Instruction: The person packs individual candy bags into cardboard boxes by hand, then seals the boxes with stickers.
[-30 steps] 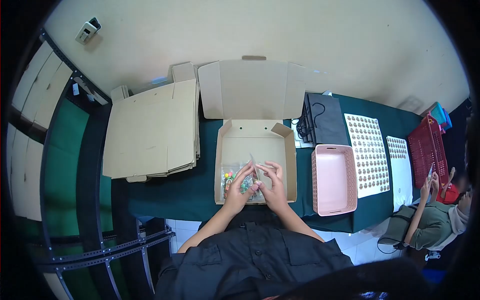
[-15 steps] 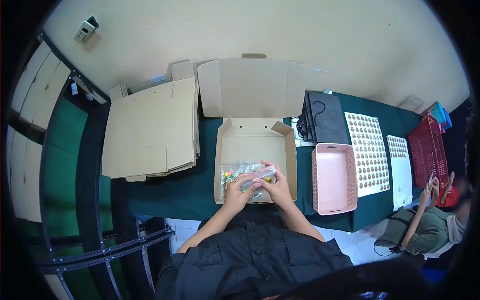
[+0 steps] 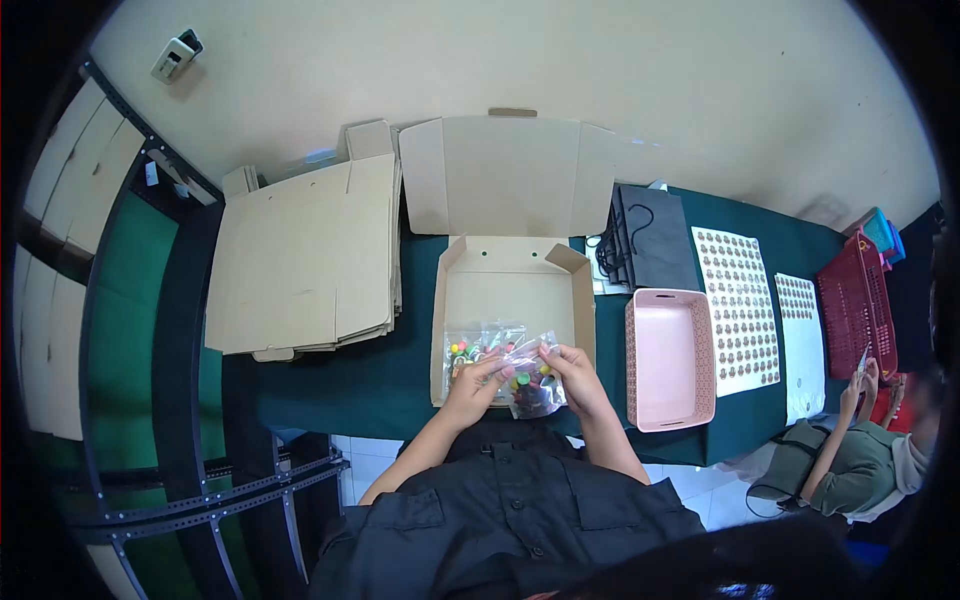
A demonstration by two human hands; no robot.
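Note:
Between my two hands hangs a clear plastic bag [image 3: 540,393] with small colourful pieces in it. My left hand [image 3: 476,389] pinches its top left edge, and my right hand [image 3: 573,377] grips the upper right corner. The bag is over the front edge of an open cardboard box [image 3: 515,290], whose lid stands upright at the back. Inside the box, at the front left, lie other clear bags [image 3: 468,345] with bright pieces, partly covered by my left hand. What the pieces are is too small to tell.
Flattened cardboard boxes [image 3: 290,265] are stacked at left. To the right are a pink basket [image 3: 670,365], black paper bags [image 3: 655,240], sticker sheets [image 3: 738,310] and a dark red crate [image 3: 857,305]. A person in a green top [image 3: 850,460] stands at far right, beside someone in red.
The bag has been unfolded and now hangs spread out with its pieces showing. My right hand has moved slightly right and down, farther from my left.

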